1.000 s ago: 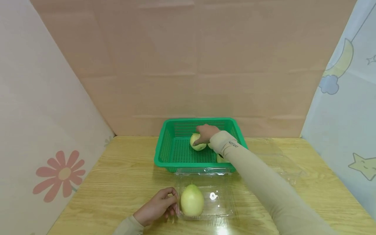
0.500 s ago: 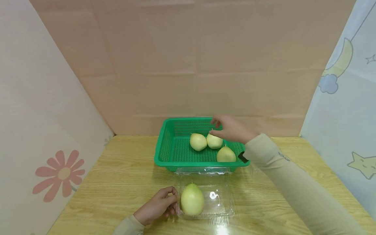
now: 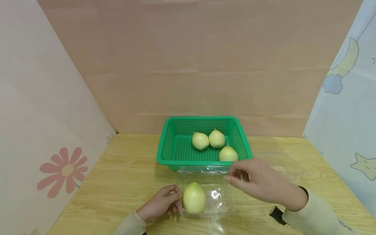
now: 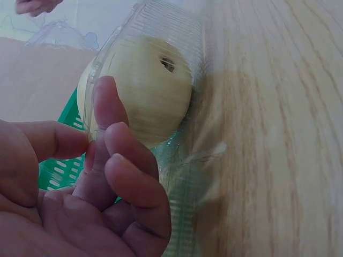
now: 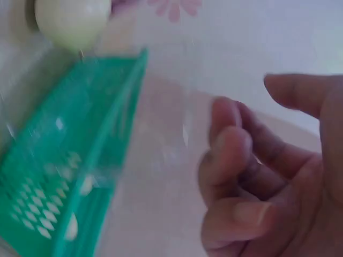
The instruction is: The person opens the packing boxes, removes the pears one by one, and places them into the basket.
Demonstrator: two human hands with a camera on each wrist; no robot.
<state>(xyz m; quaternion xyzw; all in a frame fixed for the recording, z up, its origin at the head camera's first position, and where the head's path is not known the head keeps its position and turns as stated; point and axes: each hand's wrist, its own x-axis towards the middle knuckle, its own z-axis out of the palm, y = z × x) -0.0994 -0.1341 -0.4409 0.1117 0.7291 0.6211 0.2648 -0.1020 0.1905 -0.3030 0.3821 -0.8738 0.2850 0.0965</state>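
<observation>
My left hand (image 3: 161, 203) pinches the left rim of a clear plastic clamshell box (image 3: 218, 199) between thumb and forefinger; its other fingers lie curled along the wall in the left wrist view. Inside the box, on its left side, a yellow-green pear (image 3: 194, 198) stands stem up. My right hand (image 3: 258, 179) is over the box's right edge, thumb and fingers apart and loosely bent, holding nothing. Behind the box stands a green plastic basket (image 3: 165, 147). Three pears lie in it: one pear (image 3: 200, 141) touching another pear (image 3: 217, 139), and a front pear (image 3: 228, 154) partly hidden by the rim.
The box's open clear lid or another clear plastic piece (image 3: 282, 163) lies on the wooden table (image 3: 126, 173) right of the basket. A brown backdrop (image 3: 202, 65) rises behind, with printed panels on both sides. A dark strap end (image 3: 277, 215) hangs from my right sleeve.
My right hand has left the pears in the basket with nothing in it, moving back right and toward me above the box. The left hand keeps its hold on the rim.
</observation>
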